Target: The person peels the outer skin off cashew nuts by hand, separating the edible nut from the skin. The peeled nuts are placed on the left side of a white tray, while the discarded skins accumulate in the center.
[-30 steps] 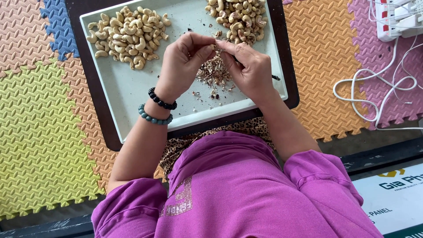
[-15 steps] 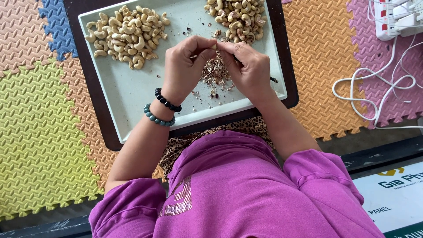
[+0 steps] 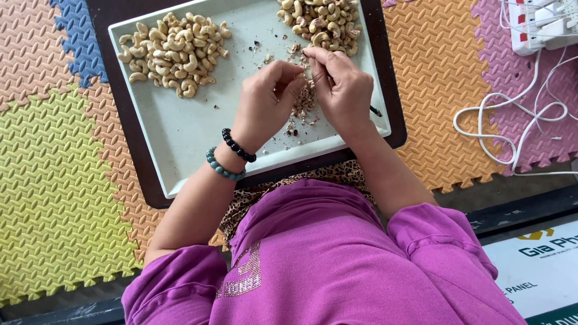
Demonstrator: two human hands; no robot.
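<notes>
Hands (image 3: 304,90) have shifted slightly up the tray (image 3: 180,132).

purple short-sleeved shirt (image 3: 337,259), two beaded bracelets (image 3: 232,157) on left wrist

Under me the floor is covered in interlocking foam mats (image 3: 54,198), ridged and puzzle-edged: yellow-green at my left, salmon and blue beyond it, orange (image 3: 433,90) at my right, pink-purple in the far corner. A white power strip (image 3: 551,24) lies there, its white cables (image 3: 512,129) looping over the mats. Daylight falls evenly, without hard shadows.
</notes>
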